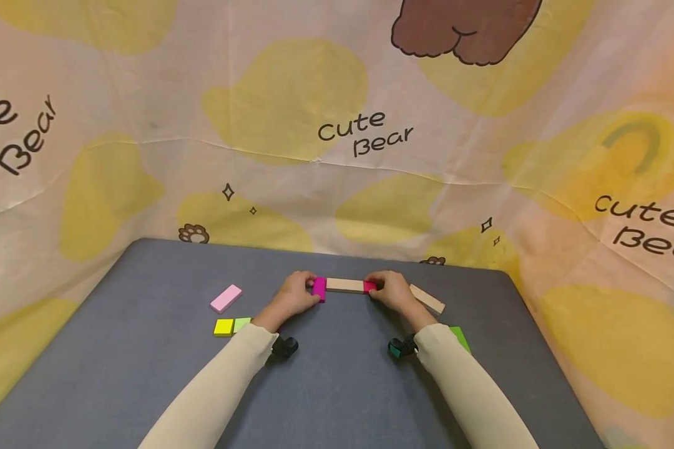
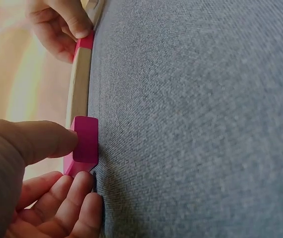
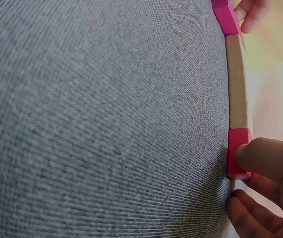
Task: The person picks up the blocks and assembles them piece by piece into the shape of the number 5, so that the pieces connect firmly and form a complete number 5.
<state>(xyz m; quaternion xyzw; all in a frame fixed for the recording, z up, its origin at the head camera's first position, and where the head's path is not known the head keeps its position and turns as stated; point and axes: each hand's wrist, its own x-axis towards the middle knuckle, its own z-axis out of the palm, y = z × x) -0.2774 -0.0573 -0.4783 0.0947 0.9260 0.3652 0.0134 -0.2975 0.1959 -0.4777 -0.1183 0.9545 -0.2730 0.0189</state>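
Observation:
My left hand (image 1: 296,293) holds a magenta block (image 1: 319,290) between thumb and fingers, at the left end of a plain wooden block (image 1: 345,285). In the left wrist view the thumb lies against the magenta block (image 2: 86,140), and the other fingertips are curled beside its outer side. A short red block (image 1: 369,287) sits at the wooden block's right end, pinched by my right hand (image 1: 392,290). The right wrist view has the thumb on the red block's (image 3: 239,153) near face. All three blocks lie in a row on the table, the magenta one crosswise.
On the grey table (image 1: 337,386), a pink block (image 1: 226,299) lies to the left, with yellow (image 1: 223,327) and light green (image 1: 242,324) blocks nearer. Right of my hand lies another wooden block (image 1: 427,299). A green block (image 1: 460,338) is partly hidden by the right sleeve. Printed cloth (image 1: 269,206) hangs behind.

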